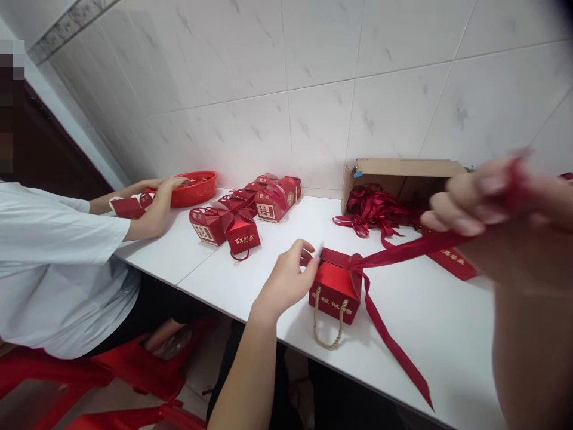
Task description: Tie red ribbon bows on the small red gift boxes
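Observation:
A small red gift box [335, 304] with a twisted gold cord handle [329, 345] stands on the white table in front of me. My left hand [286, 278] is closed on its upper left edge, thumb against the box and fingers curled behind. A dark red ribbon [403, 251] runs from the box's right side, where it looks gathered or looped. My right hand [483, 203], raised at the right and somewhat blurred, is shut on one end and pulls it taut. The other end [398, 349] trails over the table toward the front edge.
Several finished-looking red boxes [208, 227] stand left of centre. An open cardboard box [403, 167] holds a heap of red ribbons [376, 209]. A flat red piece [454, 263] lies near it. At left a co-worker's hand [172, 184] reaches into a red basin [197, 191].

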The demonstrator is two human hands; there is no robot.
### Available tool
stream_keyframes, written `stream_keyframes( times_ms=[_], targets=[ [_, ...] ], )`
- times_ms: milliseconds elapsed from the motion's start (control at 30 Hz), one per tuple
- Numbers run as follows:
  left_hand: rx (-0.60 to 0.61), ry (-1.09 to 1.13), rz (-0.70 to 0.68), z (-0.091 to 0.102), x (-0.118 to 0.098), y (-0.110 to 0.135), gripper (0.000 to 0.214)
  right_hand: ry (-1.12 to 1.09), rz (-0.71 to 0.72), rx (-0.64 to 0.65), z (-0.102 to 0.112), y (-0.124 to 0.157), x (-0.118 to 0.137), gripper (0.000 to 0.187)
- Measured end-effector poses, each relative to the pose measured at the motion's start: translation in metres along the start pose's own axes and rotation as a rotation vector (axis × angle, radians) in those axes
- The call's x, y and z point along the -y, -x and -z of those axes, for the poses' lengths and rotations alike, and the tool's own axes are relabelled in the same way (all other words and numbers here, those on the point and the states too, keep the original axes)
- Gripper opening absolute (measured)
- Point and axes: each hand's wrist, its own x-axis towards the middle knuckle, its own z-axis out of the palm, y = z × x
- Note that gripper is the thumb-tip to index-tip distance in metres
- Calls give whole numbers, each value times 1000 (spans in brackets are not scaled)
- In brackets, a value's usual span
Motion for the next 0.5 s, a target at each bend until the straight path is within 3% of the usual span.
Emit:
stream_keyframes(
  times_ms=[67,267,500],
  targets=[
    [-29,44,35,0,5,-4,19,-171,-115,25,-20,-6,-11,17],
    [10,133,115,0,11,-8,39,255,-442,223,-78,-17,-62,18],
    [68,162,137,-1,2,-4,37,241,-434,339,-90,-12,-88,20]
  ],
)
